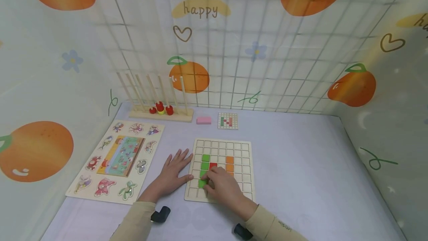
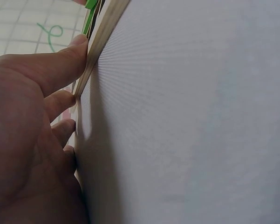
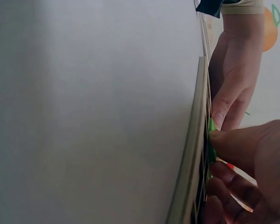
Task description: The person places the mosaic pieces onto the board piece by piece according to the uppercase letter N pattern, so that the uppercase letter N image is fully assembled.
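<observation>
A square wooden grid board (image 1: 245,150) lies on the table between the hands. It bears a column of green tiles (image 1: 205,163), a red tile (image 1: 213,165) and a column of orange tiles (image 1: 230,163). My left hand (image 1: 172,174) lies with spread fingers at the board's left side; its thumb (image 2: 67,60) touches the board's edge in the left wrist view. Over the lower part of the board, my right hand (image 1: 225,189) pinches a green tile (image 3: 211,150) between thumb and fingers, seen in the right wrist view. Part of the grid is hidden under this hand.
An animal puzzle board (image 1: 128,131) lies at left. Behind it stands a wooden peg rack (image 1: 180,116) with several red beads and a yellow one. A pink block (image 1: 204,120) and a small pattern card (image 1: 228,125) lie beyond the grid board. Patterned cloth walls surround the table.
</observation>
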